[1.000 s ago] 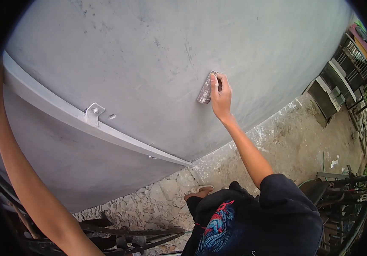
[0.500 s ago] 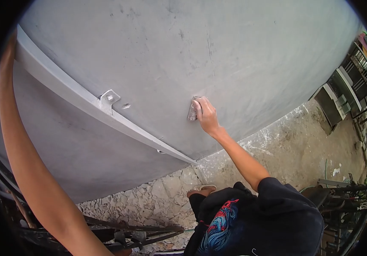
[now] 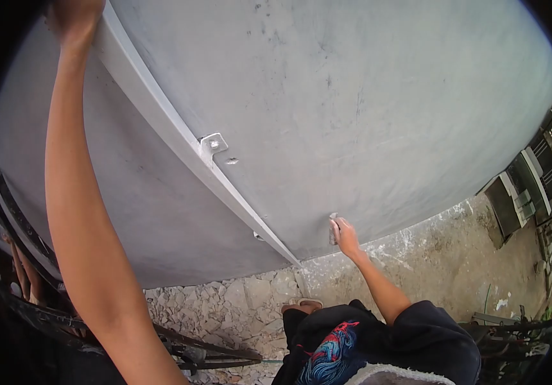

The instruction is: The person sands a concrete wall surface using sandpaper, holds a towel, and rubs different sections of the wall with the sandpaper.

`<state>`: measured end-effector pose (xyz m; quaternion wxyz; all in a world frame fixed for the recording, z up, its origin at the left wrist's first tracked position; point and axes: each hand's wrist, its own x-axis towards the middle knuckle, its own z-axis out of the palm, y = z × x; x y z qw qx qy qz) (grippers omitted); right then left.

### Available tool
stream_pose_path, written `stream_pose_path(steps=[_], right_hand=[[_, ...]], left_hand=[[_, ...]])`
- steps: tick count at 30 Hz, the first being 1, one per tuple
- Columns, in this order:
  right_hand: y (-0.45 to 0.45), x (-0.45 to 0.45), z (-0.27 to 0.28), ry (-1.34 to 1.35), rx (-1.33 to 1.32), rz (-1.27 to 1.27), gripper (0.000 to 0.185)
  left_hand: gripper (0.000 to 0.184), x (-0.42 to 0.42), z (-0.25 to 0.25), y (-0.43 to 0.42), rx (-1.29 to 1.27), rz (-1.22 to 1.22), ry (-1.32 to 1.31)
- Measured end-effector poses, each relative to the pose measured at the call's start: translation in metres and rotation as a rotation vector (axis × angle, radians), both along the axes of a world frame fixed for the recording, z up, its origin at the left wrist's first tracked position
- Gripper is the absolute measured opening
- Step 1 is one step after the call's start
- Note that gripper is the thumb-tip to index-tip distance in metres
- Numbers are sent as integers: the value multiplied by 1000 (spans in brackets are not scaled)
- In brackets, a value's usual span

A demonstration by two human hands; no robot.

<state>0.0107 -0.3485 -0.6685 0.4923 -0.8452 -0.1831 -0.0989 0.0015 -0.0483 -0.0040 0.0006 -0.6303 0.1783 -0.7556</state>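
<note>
My right hand (image 3: 348,239) presses a small dusty grey pad (image 3: 333,232) flat against the grey wall (image 3: 385,128), low down near the floor. Whether the pad is sandpaper or a block, I cannot make out. At the top left, my left hand (image 3: 76,18) is up against the light grey post (image 3: 154,109) that slants down along the wall; its fingers are mostly cut off by the view's edge. A metal bracket (image 3: 213,145) sticks out from the post, with a small chipped spot (image 3: 232,161) beside it on the wall.
Broken rubble (image 3: 224,301) covers the ground left of the post's foot, and a concrete strip (image 3: 417,256) runs along the wall to the right. Dark metal frames (image 3: 25,224) stand at the left. Stacked furniture-like pieces (image 3: 520,186) lean at the far right.
My right hand has slid the pad down the wall, closer to the floor. The view has shifted, so more of my left hand shows beside the post.
</note>
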Motion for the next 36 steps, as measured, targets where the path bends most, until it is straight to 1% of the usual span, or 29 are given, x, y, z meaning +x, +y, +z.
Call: stream_pose_path(steps=[2,4,5,6,7,8,9,11,13,14,15,16,17,18,19,20,21,22,23,25,26,28,29,31,32,33,35,36], right_hand=[[-34,-27,-28,-19,11,-113,19],[-78,-57,-58,222,33,-280,27],[-106,-69,-88,294,2,-350,29],[-135,-81,-116,372,-27,-428,32],[-162,-100,-129,483,-43,-501,33],[-188,-120,-138,601,-55,-579,34],[-214,-139,-152,617,-47,-618,34],[-259,-194,-182,688,-240,-803,33],[-286,-247,-170,704,-196,-916,32],[-299,-272,-167,714,-172,-957,32],[-308,-294,-167,725,-145,-995,32],[-320,-315,-173,728,-194,-1013,31],[-329,-340,-181,738,-242,-1030,30],[-336,-362,-184,788,-204,-1078,30],[-343,-378,-183,835,-172,-1126,30],[-344,-392,-174,850,-186,-1163,30],[-344,-403,-159,864,-208,-1191,30],[-347,-410,-155,877,-211,-1211,30],[-348,-413,-152,851,-182,-1219,31],[-347,-416,-149,827,-149,-1224,31],[-346,-413,-148,789,-158,-1211,32],[-342,-405,-145,752,-171,-1153,33],[-338,-396,-145,751,-174,-1142,33],[-336,-379,-145,711,-179,-1112,32],[-336,-369,-147,693,-193,-1063,31],[-336,-360,-148,691,-200,-1041,31],[-330,-336,-145,595,-202,-978,35],[-327,-325,-142,593,-207,-952,35]], left_hand=[[20,-1,2,3,23,14,-65],[25,-8,2,0,0,93,-24],[27,-3,-1,0,-12,121,2],[50,27,9,53,-99,118,-122],[50,25,12,62,-100,89,-118],[51,26,12,64,-74,123,-122],[53,28,7,60,-48,152,-121],[48,19,-23,41,-48,151,-158],[34,-4,-81,-5,-1,40,-207],[27,-27,-125,-50,-139,-59,-47],[27,-51,-164,-92,-238,-252,156],[27,-75,-201,-141,-491,-652,375],[38,-97,-240,-171,-515,-833,627],[27,-120,-271,-200,-416,-1072,846],[31,-142,-293,-231,-377,-1416,1035],[34,-162,-304,-260,-281,-1715,1147],[38,-180,-304,-285,-200,-1986,1235],[38,-195,-300,-303,-126,-2278,1317],[37,-215,-293,-316,-141,-2469,1277],[35,-231,-291,-335,-157,-2655,1230],[32,-224,-294,-346,10,-2777,1011],[30,-236,-289,-339,-19,-2824,945],[30,-234,-289,-336,-24,-2814,943],[30,-232,-287,-331,123,-2812,1080],[30,-240,-286,-327,107,-2795,1077],[34,-253,-283,-321,-106,-2763,1177],[39,-263,-280,-316,-340,-2690,1257],[30,-263,-279,-315,-354,-2728,1194]])
